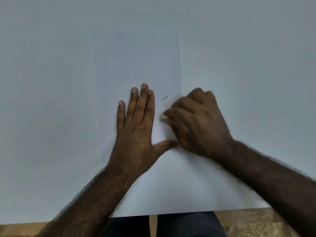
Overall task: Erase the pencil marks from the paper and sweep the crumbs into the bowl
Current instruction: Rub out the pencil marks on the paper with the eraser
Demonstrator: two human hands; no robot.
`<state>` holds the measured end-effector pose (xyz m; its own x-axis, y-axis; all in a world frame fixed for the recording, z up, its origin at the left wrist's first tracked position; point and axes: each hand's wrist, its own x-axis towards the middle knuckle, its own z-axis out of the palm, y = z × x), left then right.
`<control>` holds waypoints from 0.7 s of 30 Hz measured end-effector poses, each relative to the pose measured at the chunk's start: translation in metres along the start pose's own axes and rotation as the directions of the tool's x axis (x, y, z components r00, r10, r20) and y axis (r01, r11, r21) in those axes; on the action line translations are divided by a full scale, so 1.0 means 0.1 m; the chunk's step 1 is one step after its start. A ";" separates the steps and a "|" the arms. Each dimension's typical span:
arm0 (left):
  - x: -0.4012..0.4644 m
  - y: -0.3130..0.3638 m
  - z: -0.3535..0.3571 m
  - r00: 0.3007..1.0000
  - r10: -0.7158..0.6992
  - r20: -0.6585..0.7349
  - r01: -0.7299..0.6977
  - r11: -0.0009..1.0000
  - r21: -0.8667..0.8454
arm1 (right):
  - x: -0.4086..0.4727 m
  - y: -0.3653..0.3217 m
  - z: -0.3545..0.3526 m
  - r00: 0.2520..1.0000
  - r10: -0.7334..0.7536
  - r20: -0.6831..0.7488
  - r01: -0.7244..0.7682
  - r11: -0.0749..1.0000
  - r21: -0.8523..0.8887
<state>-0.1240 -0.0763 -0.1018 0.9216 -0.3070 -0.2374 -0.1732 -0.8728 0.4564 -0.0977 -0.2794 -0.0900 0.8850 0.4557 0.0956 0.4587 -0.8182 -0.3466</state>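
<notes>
Left hand (pixel 136 129) lies flat on the white paper (pixel 136 53), fingers (pixel 142 101) straight and nearly together, thumb out to the side. Right hand (pixel 195 120), blurred, has fingers curled round a small white eraser (pixel 162 117) pressed on the paper just below a short pencil mark (pixel 165 97). Paper lies on the white table (pixel 42 82).

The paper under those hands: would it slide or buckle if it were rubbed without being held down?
Probably yes. The paper looks like a thin single sheet lying flat on a smooth pale table, so it would likely slide or wrinkle. That may be why the left hand rests flat on it while the right hand holds the eraser. Lifted, it would likely droop.
</notes>
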 end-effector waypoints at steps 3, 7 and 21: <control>0.02 -0.01 0.00 1.000 -0.011 0.020 0.011 1.000 0.013 | 0.25 0.06 0.05 0.991 0.109 -0.082 -0.110 0.994 -0.002; -0.03 0.02 0.03 0.999 -0.031 0.032 0.030 0.999 0.031 | 0.27 0.09 0.04 0.981 0.181 -0.069 -0.177 0.982 0.059; 0.12 -0.28 -0.24 0.992 -0.112 -0.063 0.114 0.993 0.015 | 0.31 0.01 0.03 0.989 0.142 -0.039 -0.135 0.980 0.149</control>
<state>-0.0993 -0.0469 -0.0968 0.9552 -0.1825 -0.2329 -0.0724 -0.9075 0.4138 -0.0701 -0.2647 -0.0905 0.9438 0.3204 0.0818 0.3178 -0.8107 -0.4917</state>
